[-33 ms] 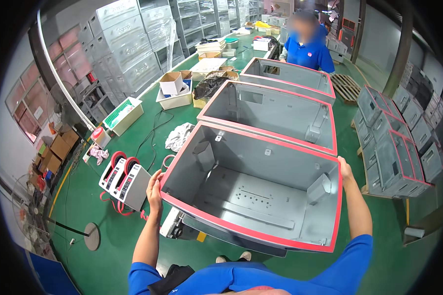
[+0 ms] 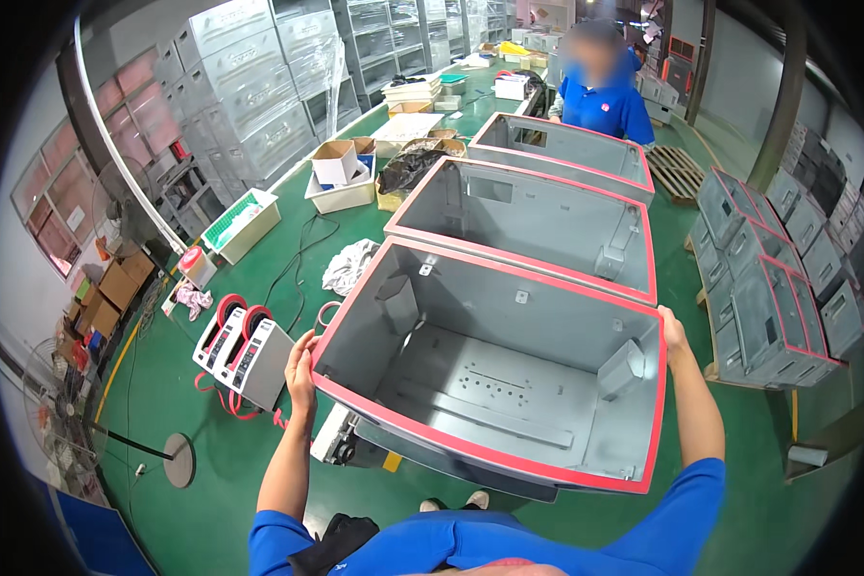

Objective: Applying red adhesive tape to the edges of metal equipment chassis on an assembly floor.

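A large grey metal cabinet shell (image 2: 490,451) lies in front of me, its open side up and its rim lined with red tape. My left hand (image 2: 300,372) grips its left side near the rim. On the opposite side, my right hand (image 2: 675,333) is closed on the edge near the far right corner; some of its fingers are hidden. Slots and small holes mark the cabinet's bottom, and angled brackets stand in its corners. A second red-rimmed grey cabinet (image 2: 547,216) sits just beyond it, with a third cabinet (image 2: 566,158) farther back.
A two-reel tape dispenser (image 2: 250,360) with red tape stands at left, near a white rag (image 2: 350,267) and a roll of tape (image 2: 327,314). Bins and cartons lie farther back. Another person (image 2: 600,106) in blue stands by the far cabinet. Stacked cabinets (image 2: 773,278) rest on a pallet at right.
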A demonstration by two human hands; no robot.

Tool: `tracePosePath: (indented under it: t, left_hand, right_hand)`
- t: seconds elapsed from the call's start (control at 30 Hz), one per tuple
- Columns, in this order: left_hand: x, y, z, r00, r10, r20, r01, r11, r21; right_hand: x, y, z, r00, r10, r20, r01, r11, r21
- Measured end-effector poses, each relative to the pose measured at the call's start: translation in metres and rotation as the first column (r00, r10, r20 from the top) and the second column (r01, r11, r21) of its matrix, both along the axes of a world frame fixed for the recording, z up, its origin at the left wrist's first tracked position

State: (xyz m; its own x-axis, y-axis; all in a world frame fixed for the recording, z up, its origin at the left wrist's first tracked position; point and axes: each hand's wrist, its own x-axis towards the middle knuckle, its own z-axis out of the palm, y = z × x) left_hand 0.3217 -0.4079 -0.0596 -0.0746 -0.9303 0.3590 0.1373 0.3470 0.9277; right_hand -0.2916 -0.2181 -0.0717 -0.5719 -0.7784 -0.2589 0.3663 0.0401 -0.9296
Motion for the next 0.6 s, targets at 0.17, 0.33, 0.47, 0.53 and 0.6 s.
tracePosePath:
  t: [0.17, 0.33, 0.47, 0.53, 0.6]
  left_hand:
    - [-0.003, 0.0, -0.002, 1.0, -0.005, 0.011, 0.005, 1.0, 0.002]
    - [0.007, 0.008, 0.006, 0.995, 0.059, 0.084, -0.061, 0.998, 0.021]
    - [-0.012, 0.009, 0.016, 0.998, -0.001, 0.064, -0.001, 0.999, 0.035]
    - [-0.004, 0.008, 0.009, 1.0, -0.016, 0.023, 0.014, 0.999, 0.052]
    - [0.002, 0.006, 0.004, 0.999, -0.049, 0.004, 0.049, 0.998, 0.047]
  right_hand:
    - [-0.031, -0.008, -0.023, 0.988, -0.107, -0.114, 0.123, 0.982, 0.146]
    - [-0.008, -0.013, -0.01, 0.918, -0.102, -0.383, 0.251, 0.898, 0.362]
    - [-0.029, 0.031, -0.039, 0.919, -0.034, -0.392, 0.016, 0.999, -0.049]
    - [0.008, 0.051, -0.028, 0.94, -0.004, -0.342, -0.017, 0.998, -0.059]
    - [0.06, 0.084, -0.009, 0.91, -0.028, -0.414, 0.07, 0.994, 0.087]
